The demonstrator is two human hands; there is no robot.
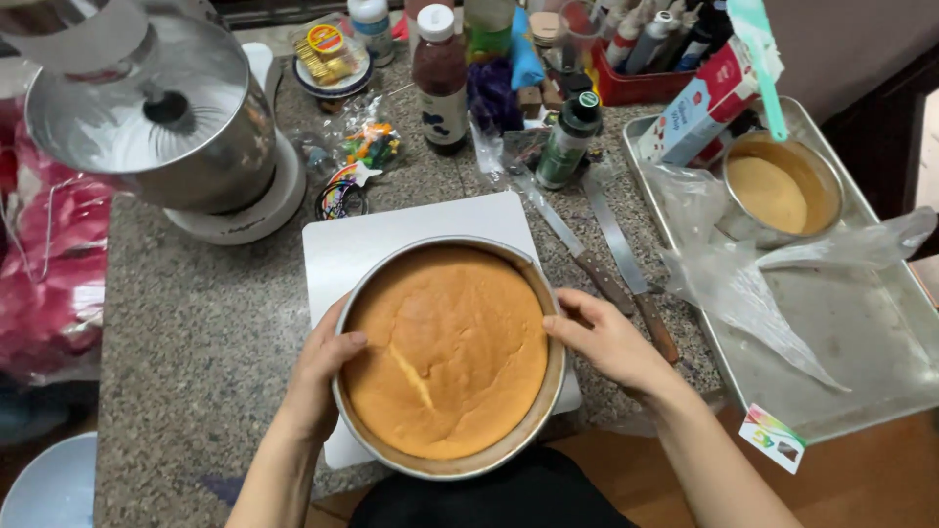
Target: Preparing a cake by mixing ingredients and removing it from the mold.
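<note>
A round metal cake pan [544, 403] with a golden-brown sponge cake [445, 352] in it stands on a white square board [362, 244] on the speckled stone counter. My left hand [321, 367] grips the pan's left rim, thumb over the edge. On the right rim my right hand [606, 337] holds the pan, fingers curled on the outside. The cake's top has a faint crack near its middle.
A stand mixer with a steel bowl [147, 117] sits at the back left. Two long knives [611, 259] lie right of the board. A metal tray [861, 342] on the right holds a small pan of batter [782, 191] and clear piping bags [743, 284]. Bottles crowd the back.
</note>
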